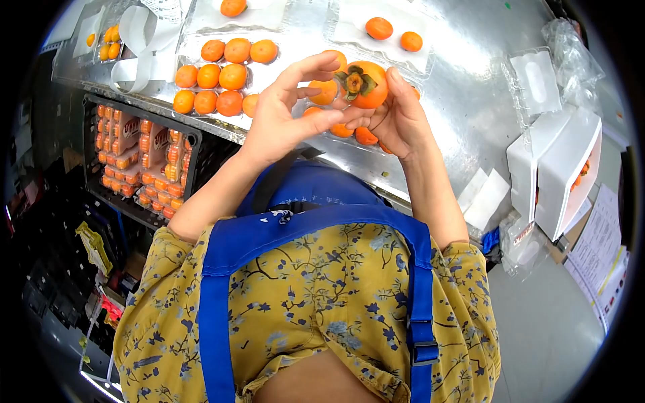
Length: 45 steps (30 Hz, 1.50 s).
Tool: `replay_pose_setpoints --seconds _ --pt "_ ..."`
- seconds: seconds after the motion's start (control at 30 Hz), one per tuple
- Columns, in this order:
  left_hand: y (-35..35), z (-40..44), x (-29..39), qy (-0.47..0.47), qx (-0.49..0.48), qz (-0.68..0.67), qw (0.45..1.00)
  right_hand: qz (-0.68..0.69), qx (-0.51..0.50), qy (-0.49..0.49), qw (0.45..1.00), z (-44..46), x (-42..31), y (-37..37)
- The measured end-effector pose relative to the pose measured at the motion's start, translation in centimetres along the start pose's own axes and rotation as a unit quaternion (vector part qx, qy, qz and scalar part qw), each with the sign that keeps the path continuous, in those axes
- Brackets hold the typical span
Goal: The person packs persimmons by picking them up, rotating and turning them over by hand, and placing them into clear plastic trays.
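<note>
An orange persimmon (370, 86) with a dried green-brown calyx is raised over the metal table. Around its right side curl the fingers of my right hand (400, 114), which holds it. My left hand (289, 107) is just left of the persimmon, fingers bent and apart, with nothing visible in it. Beneath and behind my hands lie several more orange fruits (324, 93), partly hidden by them. To the left, a clear tray holds rows of orange fruits (233, 76). Farther back, two fruits (379, 28) rest on a white liner in another clear tray.
A black crate (191, 136) with packed clear boxes of orange fruit stands at the left, below the metal table (463, 87). White foam boxes (568, 176) are at the right, near plastic bags (571, 57) and printed papers (598, 235). White strips lie at the upper left.
</note>
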<state>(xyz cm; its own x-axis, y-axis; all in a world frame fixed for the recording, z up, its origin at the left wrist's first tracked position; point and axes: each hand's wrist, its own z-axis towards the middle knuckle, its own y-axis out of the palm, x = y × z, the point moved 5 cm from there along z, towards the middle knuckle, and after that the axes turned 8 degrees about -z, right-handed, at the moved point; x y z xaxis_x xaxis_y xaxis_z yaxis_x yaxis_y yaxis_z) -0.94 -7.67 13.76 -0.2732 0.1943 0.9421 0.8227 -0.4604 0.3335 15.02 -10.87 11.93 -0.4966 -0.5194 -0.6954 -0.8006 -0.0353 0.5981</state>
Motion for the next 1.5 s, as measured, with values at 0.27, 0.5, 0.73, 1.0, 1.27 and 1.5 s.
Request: replay_pose_setpoints --seconds 0.27,0.5,0.73,1.0,1.27,1.5 --pt "0.7 0.2 0.1 0.017 0.01 0.09 0.996 -0.059 0.07 0.04 0.995 0.4 0.6 1.0" --pt "-0.1 0.3 -0.6 -0.005 0.046 -0.066 0.997 -0.215 0.112 -0.097 0.965 0.1 -1.7 1.5" --pt "0.1 0.1 -0.8 -0.055 0.067 -0.156 0.984 -0.409 0.076 -0.235 0.879 -0.1 -3.2 3.1" --pt "0.5 -0.1 -1.1 -0.114 0.081 -0.216 0.966 -0.483 0.086 -0.261 0.831 0.0 -3.4 3.2" --pt "0.5 0.0 -1.0 -0.112 0.083 -0.198 0.97 -0.505 0.083 -0.269 0.816 -0.2 -3.5 3.4" --pt "0.4 -0.1 -1.1 -0.118 0.089 -0.203 0.968 -0.518 0.081 -0.273 0.807 -0.2 -3.5 3.5"
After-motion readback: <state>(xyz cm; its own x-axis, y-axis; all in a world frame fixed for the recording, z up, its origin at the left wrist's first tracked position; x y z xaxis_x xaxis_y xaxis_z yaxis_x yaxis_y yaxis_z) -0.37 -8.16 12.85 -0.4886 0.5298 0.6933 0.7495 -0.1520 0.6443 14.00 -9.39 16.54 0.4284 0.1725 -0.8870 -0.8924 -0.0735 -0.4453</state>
